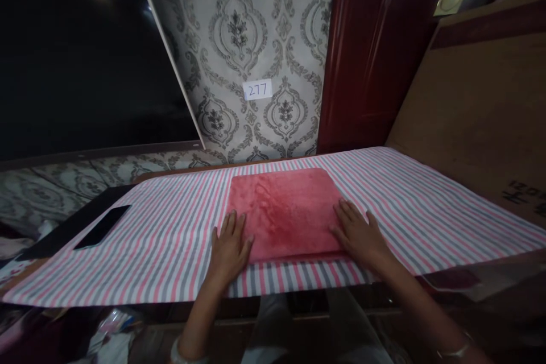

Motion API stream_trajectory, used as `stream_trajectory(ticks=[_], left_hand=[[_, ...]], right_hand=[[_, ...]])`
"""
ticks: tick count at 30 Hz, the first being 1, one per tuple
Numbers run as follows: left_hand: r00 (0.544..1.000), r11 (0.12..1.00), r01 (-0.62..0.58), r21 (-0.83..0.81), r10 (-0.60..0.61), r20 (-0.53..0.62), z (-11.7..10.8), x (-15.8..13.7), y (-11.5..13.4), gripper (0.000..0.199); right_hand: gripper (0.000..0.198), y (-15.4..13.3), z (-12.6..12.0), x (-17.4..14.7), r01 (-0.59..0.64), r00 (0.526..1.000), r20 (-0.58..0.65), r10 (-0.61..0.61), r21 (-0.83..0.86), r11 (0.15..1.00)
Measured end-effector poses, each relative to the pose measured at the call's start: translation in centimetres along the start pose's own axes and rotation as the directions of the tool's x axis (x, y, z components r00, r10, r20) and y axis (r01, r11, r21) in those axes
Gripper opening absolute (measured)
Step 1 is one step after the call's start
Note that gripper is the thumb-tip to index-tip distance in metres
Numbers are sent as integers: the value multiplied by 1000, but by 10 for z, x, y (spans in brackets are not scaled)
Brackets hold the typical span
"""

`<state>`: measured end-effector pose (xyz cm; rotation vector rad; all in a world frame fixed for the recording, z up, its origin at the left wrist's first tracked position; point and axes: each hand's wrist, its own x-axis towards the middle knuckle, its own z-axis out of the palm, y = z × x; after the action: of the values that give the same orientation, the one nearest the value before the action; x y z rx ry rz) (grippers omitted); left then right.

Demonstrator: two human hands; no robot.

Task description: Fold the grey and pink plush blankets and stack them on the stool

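A pink plush cushion or folded cloth (290, 213), roughly rectangular, lies flat on the striped tablecloth (170, 239) before me. Its pile shows darker rubbed marks around the middle. My left hand (230, 244) rests at its left edge, fingers stretched out, with the thumb on the pink surface. At the right edge lies my right hand (358, 233), fingers spread and partly over the plush. Neither hand is wrapped around anything.
A dark phone (104, 226) lies on the cloth's left side. A large black screen (94, 62) stands behind at the left, and a cardboard box (482, 108) at the right. A paper label (257, 89) reading 277 is on the patterned wall (281, 28).
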<state>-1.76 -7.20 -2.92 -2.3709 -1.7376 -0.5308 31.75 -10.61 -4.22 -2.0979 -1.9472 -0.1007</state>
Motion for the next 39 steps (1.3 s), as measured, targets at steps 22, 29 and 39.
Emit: stream_trajectory(ticks=[22, 29, 39], left_hand=[[975, 982, 162, 102, -175, 135, 28, 119, 29, 57], [969, 982, 178, 68, -187, 161, 27, 121, 29, 58], [973, 984, 177, 20, -178, 150, 26, 123, 27, 60]], right_hand=[[64, -48, 5, 160, -104, 983, 162, 90, 77, 992], [70, -28, 13, 160, -259, 950, 231, 209, 208, 943], [74, 0, 16, 127, -153, 961, 261, 89, 237, 959]])
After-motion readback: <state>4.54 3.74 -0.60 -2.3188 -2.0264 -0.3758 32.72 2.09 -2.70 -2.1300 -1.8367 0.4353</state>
